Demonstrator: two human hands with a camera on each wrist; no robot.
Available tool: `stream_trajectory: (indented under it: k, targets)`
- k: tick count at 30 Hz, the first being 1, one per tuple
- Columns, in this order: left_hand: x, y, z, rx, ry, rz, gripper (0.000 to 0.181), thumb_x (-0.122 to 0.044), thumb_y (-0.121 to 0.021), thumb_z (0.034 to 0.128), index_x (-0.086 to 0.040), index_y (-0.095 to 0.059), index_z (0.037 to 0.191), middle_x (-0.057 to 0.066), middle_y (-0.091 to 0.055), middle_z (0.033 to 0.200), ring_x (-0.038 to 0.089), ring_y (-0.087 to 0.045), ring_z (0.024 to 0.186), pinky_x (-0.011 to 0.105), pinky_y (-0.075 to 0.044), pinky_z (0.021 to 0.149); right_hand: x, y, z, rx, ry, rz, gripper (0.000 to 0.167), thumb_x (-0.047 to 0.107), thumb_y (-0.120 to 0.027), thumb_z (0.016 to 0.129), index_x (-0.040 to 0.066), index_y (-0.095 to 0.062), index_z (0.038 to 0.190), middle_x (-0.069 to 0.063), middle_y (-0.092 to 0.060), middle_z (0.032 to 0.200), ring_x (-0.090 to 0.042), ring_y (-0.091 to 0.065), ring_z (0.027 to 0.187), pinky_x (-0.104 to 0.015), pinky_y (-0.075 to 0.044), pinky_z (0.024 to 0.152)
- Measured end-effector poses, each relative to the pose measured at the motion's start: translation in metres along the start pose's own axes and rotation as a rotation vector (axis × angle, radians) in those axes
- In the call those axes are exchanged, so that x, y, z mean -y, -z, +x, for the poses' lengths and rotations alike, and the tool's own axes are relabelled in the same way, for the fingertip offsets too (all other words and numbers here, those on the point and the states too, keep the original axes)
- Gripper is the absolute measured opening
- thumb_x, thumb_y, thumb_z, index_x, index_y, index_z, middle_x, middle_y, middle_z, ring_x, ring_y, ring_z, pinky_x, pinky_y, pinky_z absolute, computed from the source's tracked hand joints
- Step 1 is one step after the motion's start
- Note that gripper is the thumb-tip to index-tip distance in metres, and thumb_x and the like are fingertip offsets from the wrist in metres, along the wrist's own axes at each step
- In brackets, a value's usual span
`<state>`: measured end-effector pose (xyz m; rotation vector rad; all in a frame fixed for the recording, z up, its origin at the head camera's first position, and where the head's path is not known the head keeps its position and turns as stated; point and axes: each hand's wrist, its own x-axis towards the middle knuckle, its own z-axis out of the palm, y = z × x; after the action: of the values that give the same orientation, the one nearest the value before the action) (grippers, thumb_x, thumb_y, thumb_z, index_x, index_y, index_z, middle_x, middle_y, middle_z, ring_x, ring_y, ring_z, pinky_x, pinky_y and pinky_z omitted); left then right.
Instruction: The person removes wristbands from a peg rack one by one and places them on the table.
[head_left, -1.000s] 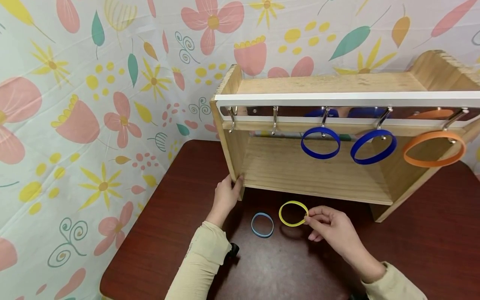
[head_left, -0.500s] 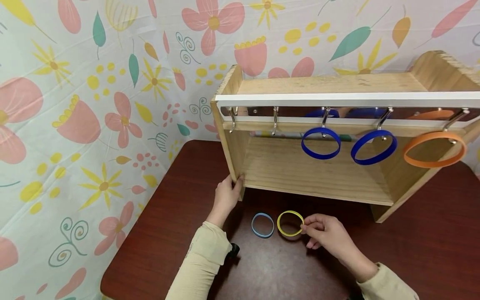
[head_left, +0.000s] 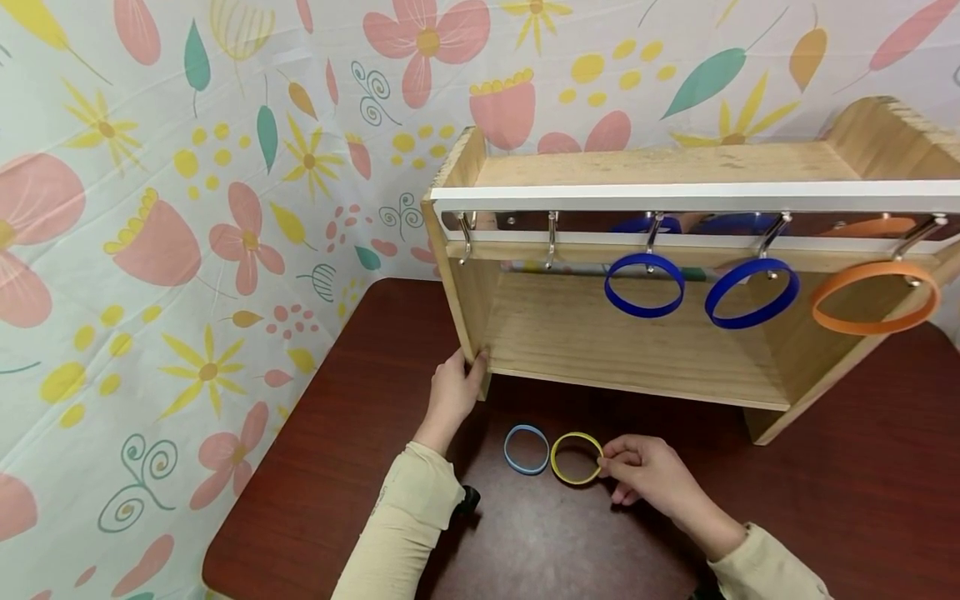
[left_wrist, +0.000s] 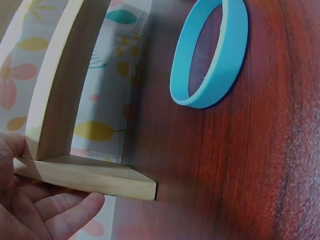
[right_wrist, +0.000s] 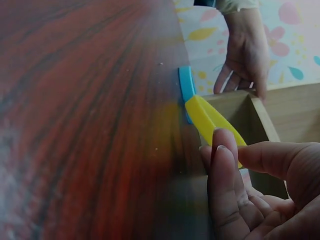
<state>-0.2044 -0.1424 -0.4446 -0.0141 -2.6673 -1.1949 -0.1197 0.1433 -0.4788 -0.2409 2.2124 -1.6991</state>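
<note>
1. Pinching the yellow band between thumb and fingers, the right hand covers a short stretch of its right edge; its ring and little fingers are partly tucked out of sight.
2. The yellow band is low over the table, just right of the light blue band. I cannot tell whether it touches the wood or the other band.
3. In the right wrist view the yellow band hides part of the light blue one; in the left wrist view the light blue one is cut off at the top edge.
4. The left hand grips the foot of the wooden rack's left side panel, its fingers mostly hidden behind the wood in the head view.
5. The rack's right end runs out of the head view. A green patch behind it is hard to make out.
6. Of the five hooks along the rack's front, the middle one bears a dark blue band, the fourth another dark blue band, the fifth an orange band.
7. Both sleeves are cut off by the bottom edge.
</note>
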Motion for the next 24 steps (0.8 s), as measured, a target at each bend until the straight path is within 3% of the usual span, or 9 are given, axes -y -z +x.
stream_trajectory:
  k: [9, 24]
  targets:
    - [0.0000, 0.0001, 0.0000, 0.009, 0.002, -0.009, 0.030, -0.034, -0.052, 0.1016, -0.007, -0.066, 0.107, 0.006, -0.066, 0.076, 0.018, -0.061, 0.064, 0.032, -0.050, 0.057, -0.0034, -0.0021, 0.0021, 0.017, -0.011, 0.015, 0.023, 0.006, -0.066, 0.091, -0.013, -0.059, 0.101, -0.017, -0.069, 0.082, -0.023, -0.064, 0.054, -0.037, -0.054, 0.050]
    - [-0.0006, 0.0004, -0.0002, -0.009, -0.011, 0.001, 0.030, -0.034, -0.053, 0.1011, -0.007, -0.066, 0.103, 0.007, -0.066, 0.075, 0.019, -0.061, 0.063, 0.033, -0.050, 0.058, -0.0031, -0.0045, 0.0007, -0.020, -0.060, -0.078, 0.018, 0.008, -0.069, 0.089, -0.008, -0.064, 0.095, -0.010, -0.068, 0.071, -0.022, -0.062, 0.051, -0.034, -0.053, 0.047]
